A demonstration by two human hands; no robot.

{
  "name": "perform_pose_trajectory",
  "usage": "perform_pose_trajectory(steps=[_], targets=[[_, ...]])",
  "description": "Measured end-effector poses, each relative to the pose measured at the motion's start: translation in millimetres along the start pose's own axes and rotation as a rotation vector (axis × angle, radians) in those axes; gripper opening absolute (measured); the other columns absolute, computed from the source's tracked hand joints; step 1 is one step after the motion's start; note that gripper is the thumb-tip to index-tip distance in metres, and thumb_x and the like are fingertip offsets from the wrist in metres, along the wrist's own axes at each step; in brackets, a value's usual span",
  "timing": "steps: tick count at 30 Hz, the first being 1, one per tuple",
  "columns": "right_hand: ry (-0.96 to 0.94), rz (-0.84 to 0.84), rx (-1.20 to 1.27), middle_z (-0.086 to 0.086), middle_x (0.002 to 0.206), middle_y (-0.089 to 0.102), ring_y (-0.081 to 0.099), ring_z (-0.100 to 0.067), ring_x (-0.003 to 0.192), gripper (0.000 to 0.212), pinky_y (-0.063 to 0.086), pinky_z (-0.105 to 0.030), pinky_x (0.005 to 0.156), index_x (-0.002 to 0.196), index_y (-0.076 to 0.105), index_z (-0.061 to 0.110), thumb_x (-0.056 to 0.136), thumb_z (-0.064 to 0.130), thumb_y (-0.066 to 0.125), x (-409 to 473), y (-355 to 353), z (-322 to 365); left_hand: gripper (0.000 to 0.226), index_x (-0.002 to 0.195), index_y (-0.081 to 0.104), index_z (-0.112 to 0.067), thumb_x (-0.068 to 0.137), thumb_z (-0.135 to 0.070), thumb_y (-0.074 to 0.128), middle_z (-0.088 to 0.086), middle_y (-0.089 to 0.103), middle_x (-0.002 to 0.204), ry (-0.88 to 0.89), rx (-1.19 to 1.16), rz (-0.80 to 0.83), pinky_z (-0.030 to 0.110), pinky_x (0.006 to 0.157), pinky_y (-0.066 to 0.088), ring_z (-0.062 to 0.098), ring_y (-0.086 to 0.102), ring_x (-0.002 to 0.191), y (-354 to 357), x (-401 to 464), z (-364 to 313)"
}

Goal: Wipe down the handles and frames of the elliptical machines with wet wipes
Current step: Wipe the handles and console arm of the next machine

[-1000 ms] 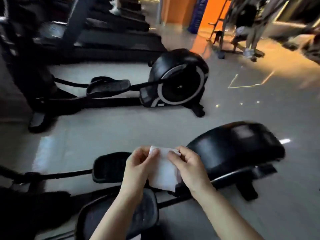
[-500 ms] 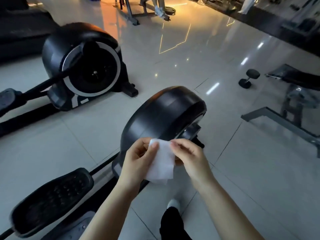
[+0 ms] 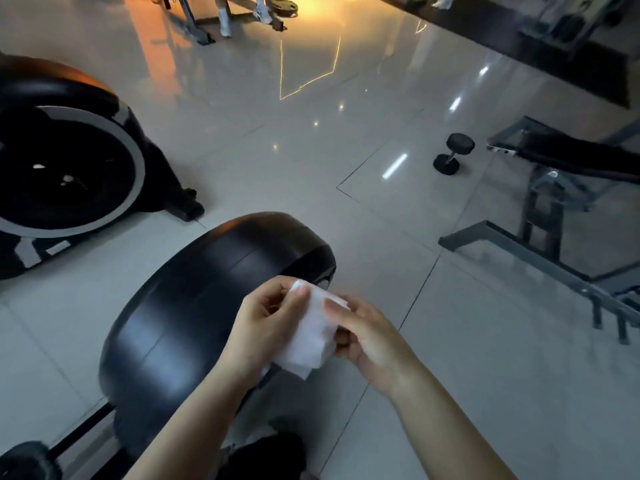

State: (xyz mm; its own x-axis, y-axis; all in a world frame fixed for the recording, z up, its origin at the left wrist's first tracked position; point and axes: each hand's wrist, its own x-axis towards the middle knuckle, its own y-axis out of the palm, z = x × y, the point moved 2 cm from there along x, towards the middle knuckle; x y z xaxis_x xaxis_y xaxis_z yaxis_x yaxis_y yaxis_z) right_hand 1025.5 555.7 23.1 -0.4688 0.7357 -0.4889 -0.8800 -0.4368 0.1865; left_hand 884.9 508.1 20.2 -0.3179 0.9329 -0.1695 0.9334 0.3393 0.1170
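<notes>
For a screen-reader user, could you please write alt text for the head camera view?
Two hands, the left hand and right hand, hold a white wet wipe between them above an elliptical's black flywheel housing. A second elliptical stands at left; a dumbbell and bench at right.

The wet wipe [image 3: 311,332] hides the right hand's [image 3: 367,336] lower fingers, the left edge cuts off the far elliptical's flywheel housing [image 3: 69,168], and the bench [image 3: 571,161] runs off right.
</notes>
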Motion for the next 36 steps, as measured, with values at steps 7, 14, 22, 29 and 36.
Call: perform_pose_trajectory(steps=[7, 14, 22, 29, 36], targets=[[-0.021, -0.170, 0.039, -0.009, 0.078, 0.068, 0.066, -0.017, 0.065, 0.011, 0.053, -0.028, 0.053, 0.091, 0.065, 0.003, 0.093, 0.013, 0.060, 91.3, -93.4, 64.4, 0.054, 0.111, 0.064, -0.013, 0.061, -0.015, 0.085, 0.008, 0.073, 0.095, -0.120, -0.079, 0.216, 0.034, 0.071, 0.059, 0.022, 0.070, 0.085, 65.8, 121.7, 22.3], [-0.130, -0.182, -0.205, -0.010, 0.077, 0.062, 0.059, -0.024, 0.072, 0.015, 0.048, -0.029, 0.056, 0.085, 0.065, 0.005, 0.097, 0.009, 0.057, 206.0, -160.0, 150.1, 0.064, 0.121, 0.058, -0.019, 0.062, -0.012, 0.083, 0.011, 0.071, 0.105, -0.101, -0.078, 0.225, 0.032, 0.079, 0.057, 0.026, 0.069, 0.096, 113.6, 252.7, 13.8], [-0.166, 0.199, -0.431, -0.001, 0.063, 0.051, 0.046, -0.018, 0.064, 0.019, 0.039, -0.030, 0.062, 0.062, 0.064, 0.022, 0.070, 0.038, 0.071, 344.0, -126.2, 211.0, 0.047, 0.109, 0.063, -0.009, 0.066, -0.013, 0.082, 0.012, 0.074, 0.096, -0.081, -0.219, -0.313, 0.036, 0.074, 0.058, 0.027, 0.072, 0.087, 108.2, 343.5, -0.1], [0.074, 0.657, -0.452, 0.000, 0.065, 0.058, 0.055, -0.018, 0.061, 0.014, 0.047, -0.025, 0.052, 0.075, 0.063, 0.013, 0.089, 0.012, 0.067, 485.0, -120.0, 265.8, 0.039, 0.101, 0.064, -0.004, 0.065, -0.013, 0.075, 0.011, 0.072, 0.087, -0.076, -0.455, -0.868, 0.024, 0.060, 0.054, 0.019, 0.068, 0.074, 122.8, 426.7, 4.9], [0.163, 0.866, -0.556, -0.006, 0.074, 0.068, 0.062, -0.017, 0.064, 0.013, 0.053, -0.025, 0.058, 0.084, 0.072, 0.006, 0.090, 0.014, 0.064, 575.8, -118.8, 338.6, 0.039, 0.094, 0.065, 0.006, 0.082, -0.030, 0.071, 0.019, 0.066, 0.088, -0.054, -0.648, -1.027, 0.031, 0.067, 0.054, 0.026, 0.063, 0.077, 147.4, 520.2, -32.6]])
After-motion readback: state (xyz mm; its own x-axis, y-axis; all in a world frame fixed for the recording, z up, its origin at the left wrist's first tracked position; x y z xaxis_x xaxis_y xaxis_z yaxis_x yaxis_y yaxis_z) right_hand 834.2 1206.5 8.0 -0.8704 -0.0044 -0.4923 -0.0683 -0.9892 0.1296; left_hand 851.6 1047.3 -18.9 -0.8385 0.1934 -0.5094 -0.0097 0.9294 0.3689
